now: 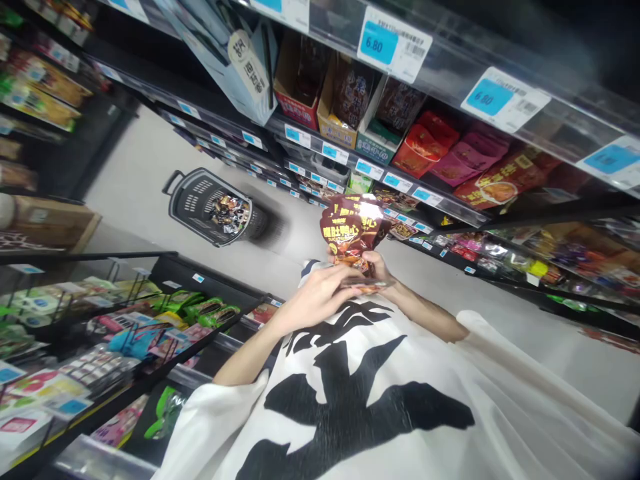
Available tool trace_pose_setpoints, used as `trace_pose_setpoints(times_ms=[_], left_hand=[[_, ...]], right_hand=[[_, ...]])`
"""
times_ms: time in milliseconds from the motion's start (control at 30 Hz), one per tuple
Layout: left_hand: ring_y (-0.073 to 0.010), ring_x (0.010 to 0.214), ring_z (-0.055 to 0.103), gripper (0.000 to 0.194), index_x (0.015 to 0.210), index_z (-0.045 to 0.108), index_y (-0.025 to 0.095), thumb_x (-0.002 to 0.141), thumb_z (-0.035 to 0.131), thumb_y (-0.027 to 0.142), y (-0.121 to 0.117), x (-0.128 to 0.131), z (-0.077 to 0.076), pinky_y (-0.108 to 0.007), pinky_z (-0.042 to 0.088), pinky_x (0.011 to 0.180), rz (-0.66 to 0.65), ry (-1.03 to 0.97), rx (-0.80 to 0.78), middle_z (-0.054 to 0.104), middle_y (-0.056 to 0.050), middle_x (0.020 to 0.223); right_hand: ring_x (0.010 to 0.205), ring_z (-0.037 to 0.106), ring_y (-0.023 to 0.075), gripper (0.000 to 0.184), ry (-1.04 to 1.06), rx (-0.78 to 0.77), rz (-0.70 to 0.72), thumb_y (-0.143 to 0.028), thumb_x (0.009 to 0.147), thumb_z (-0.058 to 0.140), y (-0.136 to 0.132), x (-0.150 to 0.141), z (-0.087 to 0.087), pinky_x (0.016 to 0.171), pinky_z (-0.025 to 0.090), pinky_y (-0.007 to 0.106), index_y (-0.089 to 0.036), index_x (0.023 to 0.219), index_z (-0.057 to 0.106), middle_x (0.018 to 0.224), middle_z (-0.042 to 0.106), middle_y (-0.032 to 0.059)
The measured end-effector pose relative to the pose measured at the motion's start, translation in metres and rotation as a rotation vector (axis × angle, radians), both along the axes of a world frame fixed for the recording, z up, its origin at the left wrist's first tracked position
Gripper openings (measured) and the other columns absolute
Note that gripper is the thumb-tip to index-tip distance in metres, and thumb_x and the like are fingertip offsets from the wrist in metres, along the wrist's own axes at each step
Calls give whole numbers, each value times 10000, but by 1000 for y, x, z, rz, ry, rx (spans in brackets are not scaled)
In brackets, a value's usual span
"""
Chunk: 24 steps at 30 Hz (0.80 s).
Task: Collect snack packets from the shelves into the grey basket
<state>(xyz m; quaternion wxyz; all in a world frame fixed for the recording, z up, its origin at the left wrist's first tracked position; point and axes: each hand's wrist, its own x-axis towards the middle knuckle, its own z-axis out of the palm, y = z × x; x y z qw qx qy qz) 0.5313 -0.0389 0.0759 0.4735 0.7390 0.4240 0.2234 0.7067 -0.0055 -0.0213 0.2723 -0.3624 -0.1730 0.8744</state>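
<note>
In front of my chest, brown duck-heart snack packets (350,227) with yellow lettering are fanned out, several overlapping, their tops pointing away from me. My right hand (381,270) grips them near their lower ends, thumb on top. From the left, my left hand (325,290) reaches across, its fingers around another snack packet (367,287) that lies almost edge-on beneath the fan. Part of the left fingers is hidden by that packet. Both hands are close together.
A grey shopping basket (193,207) with small packaged goods in it stands on the floor (125,157) ahead. Shelves with price tags (395,43) and boxed snacks (345,100) run along the upper right. A lower display (150,340) of packaged food is at left.
</note>
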Motion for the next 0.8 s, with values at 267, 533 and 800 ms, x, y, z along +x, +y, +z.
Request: trace_pose_setpoints(times_ms=[267,533,800], left_hand=[[-307,1226,658,573,1391,574,175,922,725,466,10,-31,-31,-447,541,1053,485,-348,-324,680,-129,1364],[-315,1143,717,972,1511,425,242,680,916,358,21,-79,-43,-448,599,977,526,-618,-466,686,-133,1343],[-287,1133,722,739,1414,516,187,805,849,441,-1,-61,-57,-393,610,944,570,-643,-604,706,-154,1321]], right_hand=[[933,732,291,438,31,-46,-302,-475,592,735,18,6,-8,827,632,445,-253,967,687,860,779,28],[1164,659,301,632,-31,187,-306,-603,628,673,38,26,14,926,592,446,-303,1184,634,1083,750,75],[1302,572,400,912,-218,226,-56,-837,597,499,32,20,22,1021,506,546,-256,1289,625,1112,736,138]])
